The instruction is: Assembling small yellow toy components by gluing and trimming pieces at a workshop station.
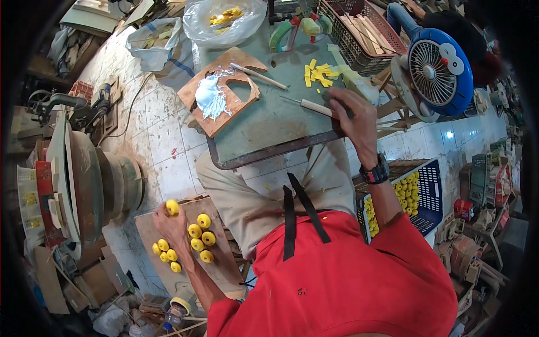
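Over a brown board (224, 267) at the lower left, my left hand (170, 226) is closed on a yellow round piece (172, 208). Several similar yellow round pieces (195, 231) lie on that board in two groups, either side of my wrist. At the right of the green table (258, 129), my right hand (355, 115) has its fingers around the end of a wooden-handled awl (319, 107), its thin metal tip pointing left. Small yellow strips (320, 73) lie beyond it. White paste (211, 96) is spread on a wooden board (234, 109), and a wooden stick (261, 77) rests across its edge.
A clear bag (224, 33) with yellow pieces and a green-and-red handled tool (286, 35) stand at the table's far side. A blue fan (441, 70) is at the right, above a dark blue crate (431, 196) of yellow pieces. A large round machine (84, 185) stands left.
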{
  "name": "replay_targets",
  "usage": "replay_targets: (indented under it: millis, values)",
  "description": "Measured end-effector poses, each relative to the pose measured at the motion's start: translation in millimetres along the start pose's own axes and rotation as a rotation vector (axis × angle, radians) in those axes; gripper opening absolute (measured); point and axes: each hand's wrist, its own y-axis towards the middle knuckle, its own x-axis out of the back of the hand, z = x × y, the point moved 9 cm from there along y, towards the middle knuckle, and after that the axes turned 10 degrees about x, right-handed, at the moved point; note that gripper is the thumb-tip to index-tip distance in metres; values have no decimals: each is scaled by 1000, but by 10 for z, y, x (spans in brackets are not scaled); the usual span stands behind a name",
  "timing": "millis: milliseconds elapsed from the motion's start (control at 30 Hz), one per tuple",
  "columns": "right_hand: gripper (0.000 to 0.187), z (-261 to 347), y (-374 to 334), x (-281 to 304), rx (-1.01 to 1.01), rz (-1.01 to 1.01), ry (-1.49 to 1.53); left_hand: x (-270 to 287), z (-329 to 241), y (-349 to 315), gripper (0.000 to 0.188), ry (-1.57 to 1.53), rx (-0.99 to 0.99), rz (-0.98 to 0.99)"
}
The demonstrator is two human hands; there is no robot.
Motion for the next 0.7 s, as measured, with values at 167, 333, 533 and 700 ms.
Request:
replay_targets:
  millis: [167,333,533,700]
  values:
    - [18,-245,303,-295,-160,55,32,212,-1844,-426,44,-426,-414,55]
    - [17,-220,483,-576,-29,207,-102,-128,-2928,-680,43,-644,-569,214]
    - [14,-240,348,-685,11,309,-243,-344,-3096,-635,53,-563,-588,264]
    - [11,-182,367,-636,76,161,-214,50,-2777,-740,43,-866,-514,27]
